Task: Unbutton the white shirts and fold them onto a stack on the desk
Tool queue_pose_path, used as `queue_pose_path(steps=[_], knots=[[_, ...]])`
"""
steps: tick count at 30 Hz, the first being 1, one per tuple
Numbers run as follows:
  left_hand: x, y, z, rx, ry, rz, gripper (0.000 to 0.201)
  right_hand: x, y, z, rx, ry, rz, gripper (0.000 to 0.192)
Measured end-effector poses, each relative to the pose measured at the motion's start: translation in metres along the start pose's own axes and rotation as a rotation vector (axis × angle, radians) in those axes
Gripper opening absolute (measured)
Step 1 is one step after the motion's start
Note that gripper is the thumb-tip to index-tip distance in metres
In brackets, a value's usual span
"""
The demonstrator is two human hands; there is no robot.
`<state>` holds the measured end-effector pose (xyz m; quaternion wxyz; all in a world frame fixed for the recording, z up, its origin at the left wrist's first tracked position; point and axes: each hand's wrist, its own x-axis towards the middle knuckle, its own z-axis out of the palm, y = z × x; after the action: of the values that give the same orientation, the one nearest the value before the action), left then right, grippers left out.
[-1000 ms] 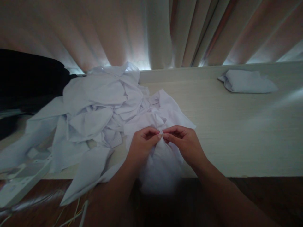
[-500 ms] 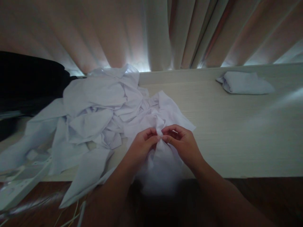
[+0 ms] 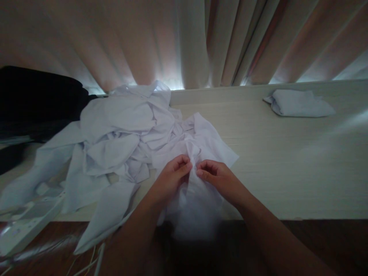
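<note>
A white shirt [image 3: 201,209] lies crumpled in front of me, its lower part draping over the near edge of the table. My left hand [image 3: 175,173] pinches the gathered strip down its middle between thumb and fingers. Close by on the other side of that strip is my right hand [image 3: 216,174], thumb and fingers curled together at the fabric. A small gap separates the two sets of fingertips. Whatever small detail lies between the fingers is too fine to make out.
A heap of white garments [image 3: 115,119] spreads to the left, partly hanging over the edge. A folded white cloth [image 3: 301,103] rests at the back right of the table [image 3: 287,172]. Black fabric [image 3: 37,99], a white power strip [image 3: 31,226] and cables are at left. Curtains [image 3: 192,46] hang behind.
My right hand has shifted slightly down and right, opening a small gap between my fingertips. The left hand still pinches the shirt. The whole view has moved slightly.
</note>
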<state>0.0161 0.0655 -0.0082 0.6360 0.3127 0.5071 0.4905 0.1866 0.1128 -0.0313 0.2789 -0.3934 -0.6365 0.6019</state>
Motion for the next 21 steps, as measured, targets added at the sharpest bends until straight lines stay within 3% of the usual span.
queue_pose_path(steps=[8,15,18,21], knots=[[0.002,-0.005,-0.003,-0.076,0.017,-0.019,0.03,-0.005,-0.004,-0.003,0.012,-0.085,0.013,0.02],[0.002,-0.005,-0.007,-0.144,-0.06,-0.034,0.022,-0.007,-0.01,-0.01,0.082,-0.161,0.023,0.022],[0.002,-0.004,-0.006,-0.14,-0.065,-0.03,0.022,-0.004,-0.009,-0.01,0.06,-0.151,0.015,0.022],[0.003,-0.002,-0.005,-0.147,-0.043,-0.006,0.023,-0.006,-0.014,-0.008,-0.047,-0.047,-0.042,0.022]])
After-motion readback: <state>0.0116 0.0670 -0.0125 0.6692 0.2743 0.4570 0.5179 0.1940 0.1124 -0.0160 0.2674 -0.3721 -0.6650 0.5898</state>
